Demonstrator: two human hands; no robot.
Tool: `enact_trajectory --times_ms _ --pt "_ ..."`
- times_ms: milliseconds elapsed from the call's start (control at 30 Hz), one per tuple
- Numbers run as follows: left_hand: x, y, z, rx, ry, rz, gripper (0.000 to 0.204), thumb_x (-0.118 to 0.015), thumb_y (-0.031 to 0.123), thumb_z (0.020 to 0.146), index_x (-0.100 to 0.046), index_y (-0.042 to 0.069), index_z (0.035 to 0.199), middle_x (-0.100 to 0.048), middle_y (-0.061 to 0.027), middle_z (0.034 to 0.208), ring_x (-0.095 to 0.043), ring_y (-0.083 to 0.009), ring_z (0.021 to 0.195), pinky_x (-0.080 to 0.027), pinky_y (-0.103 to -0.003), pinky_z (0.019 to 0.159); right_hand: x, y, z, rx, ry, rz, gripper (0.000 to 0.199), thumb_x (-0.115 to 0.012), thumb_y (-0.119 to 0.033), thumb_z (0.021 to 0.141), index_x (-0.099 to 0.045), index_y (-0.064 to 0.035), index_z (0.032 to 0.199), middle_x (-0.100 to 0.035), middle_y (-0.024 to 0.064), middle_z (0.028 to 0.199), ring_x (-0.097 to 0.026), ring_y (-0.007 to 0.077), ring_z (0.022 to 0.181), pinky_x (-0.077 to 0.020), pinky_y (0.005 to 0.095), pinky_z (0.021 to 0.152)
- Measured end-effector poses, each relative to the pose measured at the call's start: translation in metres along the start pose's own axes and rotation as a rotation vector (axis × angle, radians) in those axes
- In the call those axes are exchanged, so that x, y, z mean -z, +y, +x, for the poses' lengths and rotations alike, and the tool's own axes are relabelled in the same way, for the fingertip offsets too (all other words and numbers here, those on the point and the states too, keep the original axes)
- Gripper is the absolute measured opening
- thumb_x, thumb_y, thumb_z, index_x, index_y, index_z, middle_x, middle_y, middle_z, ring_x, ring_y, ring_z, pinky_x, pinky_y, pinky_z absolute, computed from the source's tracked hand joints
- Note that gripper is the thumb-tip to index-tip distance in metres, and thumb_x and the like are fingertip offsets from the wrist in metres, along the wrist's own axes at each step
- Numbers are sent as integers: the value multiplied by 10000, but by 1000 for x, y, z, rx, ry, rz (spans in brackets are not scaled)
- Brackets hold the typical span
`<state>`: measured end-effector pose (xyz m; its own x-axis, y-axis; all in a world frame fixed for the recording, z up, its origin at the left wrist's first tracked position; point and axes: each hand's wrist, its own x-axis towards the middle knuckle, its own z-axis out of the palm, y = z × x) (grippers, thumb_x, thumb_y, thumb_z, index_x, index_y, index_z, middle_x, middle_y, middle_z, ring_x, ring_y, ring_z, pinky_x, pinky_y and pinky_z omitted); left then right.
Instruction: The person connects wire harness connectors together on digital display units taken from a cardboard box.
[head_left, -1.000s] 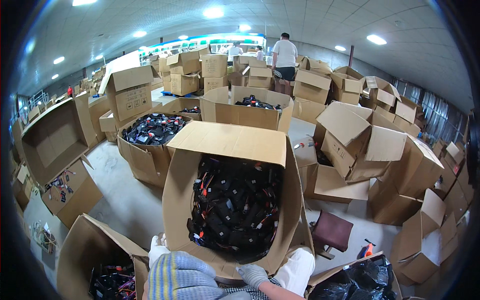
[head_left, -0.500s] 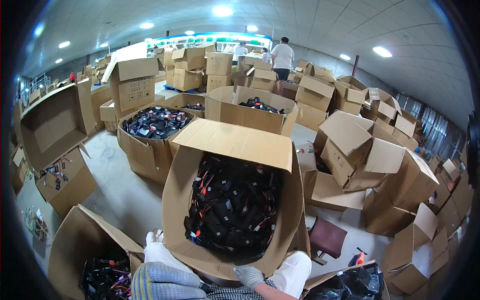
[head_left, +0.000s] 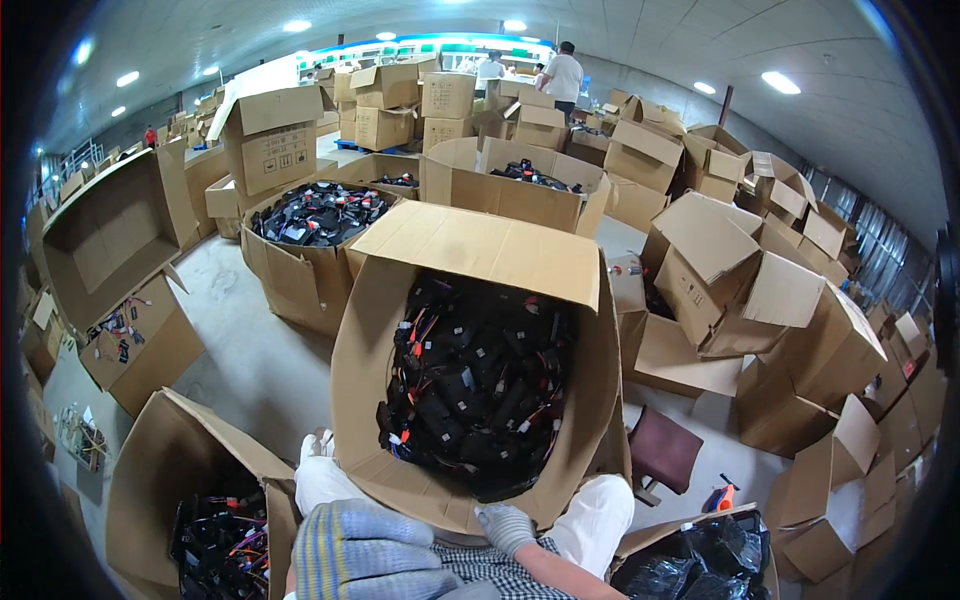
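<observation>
A large open cardboard box (head_left: 352,400) leans toward me between my legs, packed with black plastic devices (head_left: 480,390) that have red, orange and white wires and connectors. My right hand (head_left: 506,528), in a grey knit glove, is closed over the near rim of this box. Close below me, my left hand (head_left: 365,550) wears a thick grey glove with yellow and blue stripes. Its fingers are bent and pressed together, apart from the box; its palm side is hidden, so I cannot make out anything in it.
An open box of wired black parts (head_left: 220,545) stands at my left, and one lined with black plastic (head_left: 690,560) at my right. A maroon stool (head_left: 664,449) is beside me. More filled cartons (head_left: 320,215) and stacked boxes (head_left: 720,280) surround me; a person (head_left: 563,77) stands far back.
The view has tilted and shifted slightly, so the scene sits a little higher and to the right. My left hand shows larger and higher; my right hand stays on the box rim.
</observation>
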<state>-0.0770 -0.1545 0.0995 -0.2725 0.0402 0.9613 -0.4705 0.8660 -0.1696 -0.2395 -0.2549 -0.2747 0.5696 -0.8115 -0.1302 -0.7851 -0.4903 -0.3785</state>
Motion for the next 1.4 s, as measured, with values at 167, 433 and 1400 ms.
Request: enact_trajectory --times_ms 167,433,1400 --pt "-11 -13 -5 -43 -271 -288 166 -660 244 731 -627 83 755 -548 -35 664 -523 -159 564 -452 -292 513 -7 13 -6 -27 -15 -13 417 -344 -347 927 -645 -63 877 -645 173 906 -614 334 857 -473 442 774" --pt "-33 -7 -41 186 -477 -668 125 -634 211 716 -673 115 784 -602 -80 760 -574 -200 650 -485 -320 624 4 -4 -3 61 51 -80 389 -395 -364 920 -648 -118 756 -653 122 778 -630 295 716 -499 429 638" --pt "-176 -111 -445 1054 -2013 338 560 -446 464 828 -462 156 1295 -460 -84 1328 -404 -280 1244 -173 -465 1065 2 28 -18 -1 -240 595 424 -386 -465 918 -606 -110 993 -637 120 901 -604 317 856 -467 400 746"
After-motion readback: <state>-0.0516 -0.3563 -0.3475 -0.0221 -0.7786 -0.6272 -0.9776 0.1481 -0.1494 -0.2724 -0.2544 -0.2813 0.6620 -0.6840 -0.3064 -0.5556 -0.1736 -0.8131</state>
